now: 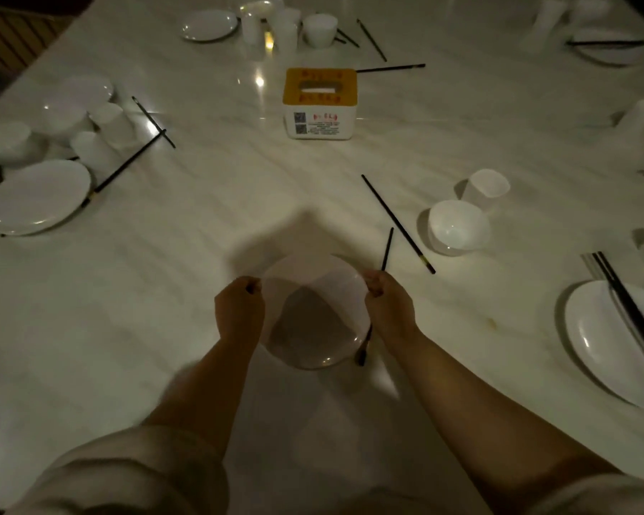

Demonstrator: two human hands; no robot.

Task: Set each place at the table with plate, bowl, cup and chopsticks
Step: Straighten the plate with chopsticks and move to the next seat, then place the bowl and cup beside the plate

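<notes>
Both hands grip the plate point(313, 310) at near table edge, right hand point(387, 306) also pinching one chopstick point(386, 254), left hand point(238, 306) curled on rim; lower flat, then fetch second chopstick point(396, 223) nearby.

**Bare forearms, pale rolled sleeves**

From where I stand, two arms reach out, bare from the fingers point(251, 288) back past the wrists and along the whole forearm. No watch, ring, bracelet or glove shows on the left hand point(238, 306) or the right hand point(389, 304). Well back from the fingers, near the elbows, each arm goes into a light, off-white sleeve point(134, 473) of soft cloth, pushed or rolled up into thick folds. The left sleeve shows broad creases and a bulky cuff edge; the right sleeve point(595, 494) shows only as a pale rumpled strip. The dim light hides any print or stitching.
</notes>
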